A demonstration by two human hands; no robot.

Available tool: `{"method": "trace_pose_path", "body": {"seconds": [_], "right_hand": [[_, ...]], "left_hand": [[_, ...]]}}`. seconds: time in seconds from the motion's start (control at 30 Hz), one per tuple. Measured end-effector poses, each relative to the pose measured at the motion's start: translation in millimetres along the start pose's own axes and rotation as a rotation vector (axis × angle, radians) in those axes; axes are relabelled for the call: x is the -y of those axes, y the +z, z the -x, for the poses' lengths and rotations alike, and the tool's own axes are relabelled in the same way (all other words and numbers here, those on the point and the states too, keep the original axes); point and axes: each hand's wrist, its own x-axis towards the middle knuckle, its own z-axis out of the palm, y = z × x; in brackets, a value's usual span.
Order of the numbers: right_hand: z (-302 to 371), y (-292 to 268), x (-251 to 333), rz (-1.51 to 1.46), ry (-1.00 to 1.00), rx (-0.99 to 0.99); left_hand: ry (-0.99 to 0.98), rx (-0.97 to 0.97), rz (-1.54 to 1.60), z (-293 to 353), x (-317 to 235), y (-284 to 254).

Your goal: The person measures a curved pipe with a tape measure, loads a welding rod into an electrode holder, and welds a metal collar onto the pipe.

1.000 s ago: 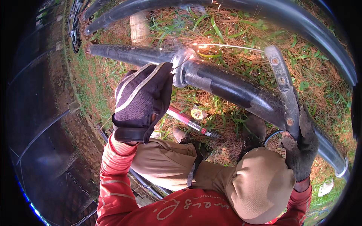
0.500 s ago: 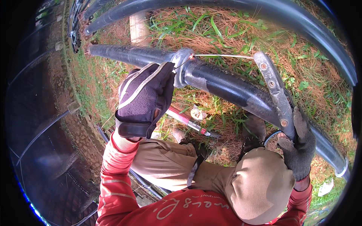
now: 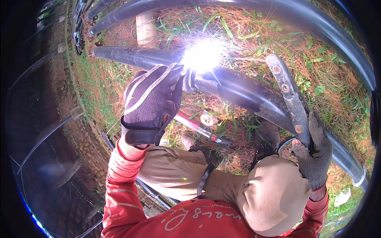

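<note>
A blinding white arc (image 3: pixel 203 56) glares at the joint of a dark steel pipe (image 3: pixel 246 95), beside a grey metal collar (image 3: pixel 190 81). My left hand (image 3: pixel 149 105), in a dark padded glove with pale stripes, is closed by the collar, its fingertips pinching a thin wire whose end the glare hides. My right hand (image 3: pixel 316 154), in a grey knitted glove, grips a worn welding electrode holder (image 3: pixel 289 93) with rivets. From the holder's jaw a thin welding electrode (image 3: pixel 248 59) runs left into the arc.
A red-and-white pack of rods (image 3: pixel 198 129) lies in the grass below the pipe. My bent legs in beige trousers (image 3: pixel 170 170) are close beneath. More dark pipes (image 3: pixel 246 4) curve across the top. A wooden block (image 3: pixel 146 29) stands near the far pipe end.
The small orange glow at the joint has flared into a bright white arc that hides the collar's upper part and the wire tip. Both hands stay nearly in place.
</note>
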Motion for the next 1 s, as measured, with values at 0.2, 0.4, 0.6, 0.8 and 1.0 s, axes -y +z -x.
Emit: {"method": "trace_pose_path", "body": {"seconds": [0.2, 0.4, 0.6, 0.8, 1.0], "right_hand": [[-2, 2, -2, -0.003, -0.052, 0.001], [8, 1, -7, -0.182, 0.049, -0.111], [6, 3, -5, -0.138, 0.058, -0.033], [3, 1, -2, -0.053, 0.053, -0.019], [6, 2, -6, -0.106, 0.059, -0.028]], "left_hand": [[-0.007, -0.019, 0.007, 0, 0, -4], [-0.015, -0.028, 0.032, 1, -1, 4], [-0.022, -0.056, 0.051, 1, 2, 0], [-0.014, -0.077, 0.036, 2, 4, 5], [-0.004, -0.074, 0.060, 1, 4, 3]]}}
